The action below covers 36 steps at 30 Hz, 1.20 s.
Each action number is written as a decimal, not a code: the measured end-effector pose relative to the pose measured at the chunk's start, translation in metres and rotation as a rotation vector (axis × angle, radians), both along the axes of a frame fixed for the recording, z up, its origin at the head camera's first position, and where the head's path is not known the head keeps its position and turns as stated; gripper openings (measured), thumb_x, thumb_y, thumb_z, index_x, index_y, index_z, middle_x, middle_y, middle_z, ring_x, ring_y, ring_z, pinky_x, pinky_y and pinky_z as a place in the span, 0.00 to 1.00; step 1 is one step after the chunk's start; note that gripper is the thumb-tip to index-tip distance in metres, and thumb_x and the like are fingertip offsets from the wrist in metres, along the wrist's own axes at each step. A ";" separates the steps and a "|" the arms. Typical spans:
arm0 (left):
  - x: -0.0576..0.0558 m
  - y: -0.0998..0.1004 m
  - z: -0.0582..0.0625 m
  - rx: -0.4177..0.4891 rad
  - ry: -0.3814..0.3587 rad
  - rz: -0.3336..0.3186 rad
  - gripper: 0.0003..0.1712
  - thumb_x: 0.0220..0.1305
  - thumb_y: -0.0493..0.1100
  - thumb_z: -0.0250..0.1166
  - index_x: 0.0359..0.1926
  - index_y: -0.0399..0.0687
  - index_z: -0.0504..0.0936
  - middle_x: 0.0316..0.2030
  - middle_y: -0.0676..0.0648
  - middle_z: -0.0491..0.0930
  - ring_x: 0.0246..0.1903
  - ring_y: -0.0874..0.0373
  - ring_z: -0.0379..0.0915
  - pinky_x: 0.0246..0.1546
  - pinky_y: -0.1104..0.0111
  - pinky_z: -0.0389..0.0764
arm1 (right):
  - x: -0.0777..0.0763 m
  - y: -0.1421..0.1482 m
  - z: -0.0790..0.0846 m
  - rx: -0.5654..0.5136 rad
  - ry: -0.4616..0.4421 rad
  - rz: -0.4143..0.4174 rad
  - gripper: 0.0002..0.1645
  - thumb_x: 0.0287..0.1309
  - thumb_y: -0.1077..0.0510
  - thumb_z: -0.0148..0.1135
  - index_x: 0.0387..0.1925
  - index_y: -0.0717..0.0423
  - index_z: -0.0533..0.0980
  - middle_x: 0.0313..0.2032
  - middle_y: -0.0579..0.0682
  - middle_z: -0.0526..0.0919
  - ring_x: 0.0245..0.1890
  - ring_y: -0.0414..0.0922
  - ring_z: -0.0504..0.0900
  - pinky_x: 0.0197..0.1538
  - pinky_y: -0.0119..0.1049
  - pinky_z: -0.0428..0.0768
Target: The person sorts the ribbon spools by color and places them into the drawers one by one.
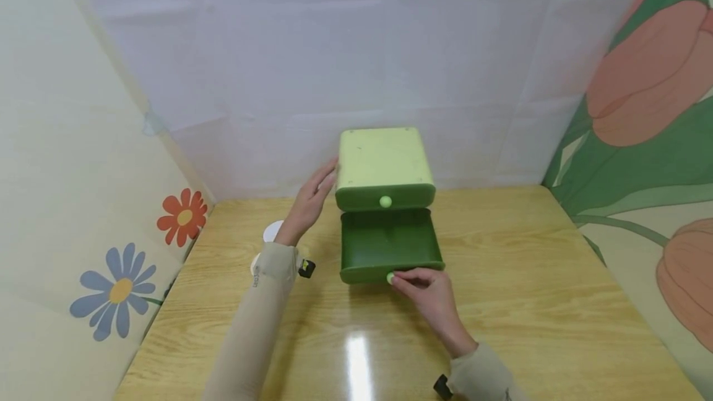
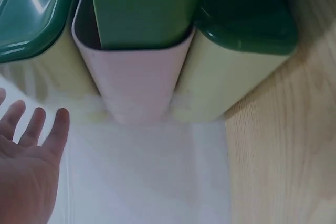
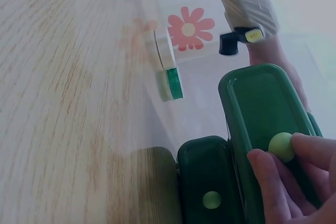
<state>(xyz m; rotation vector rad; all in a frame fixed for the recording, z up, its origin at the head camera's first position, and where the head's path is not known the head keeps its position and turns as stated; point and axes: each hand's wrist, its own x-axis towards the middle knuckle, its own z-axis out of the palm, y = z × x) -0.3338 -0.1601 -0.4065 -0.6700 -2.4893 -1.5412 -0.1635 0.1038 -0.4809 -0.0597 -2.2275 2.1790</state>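
Observation:
A small chest of stacked drawers (image 1: 384, 156) stands on the table, pale yellow-green on top with dark green fronts. Its middle drawer (image 1: 392, 242) is pulled out, sliding from a pink casing (image 2: 139, 80) in the left wrist view. The top drawer and the bottom drawer (image 3: 202, 174) are closed. My right hand (image 1: 431, 302) pinches the light green round knob (image 3: 282, 147) of the pulled-out drawer between thumb and fingers. At the chest's left side, my left hand (image 1: 312, 203) is stretched out, fingers extended by the upper casing. The drawer looks empty inside.
Two round, flat items lie left of the chest, partly behind the left sleeve: a white one (image 3: 164, 49) and a green-sided one (image 3: 174, 83). A white sheet (image 1: 289, 67) hangs behind the table (image 1: 529, 277). Flower-patterned walls stand at both sides.

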 end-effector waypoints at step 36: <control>0.084 -0.144 -0.091 -0.702 -0.161 0.222 0.46 0.55 0.53 0.81 0.67 0.34 0.74 0.63 0.25 0.74 0.61 0.26 0.72 0.61 0.34 0.73 | -0.002 0.002 0.001 -0.036 -0.050 0.001 0.08 0.53 0.70 0.77 0.37 0.66 0.88 0.38 0.60 0.91 0.36 0.51 0.91 0.45 0.41 0.90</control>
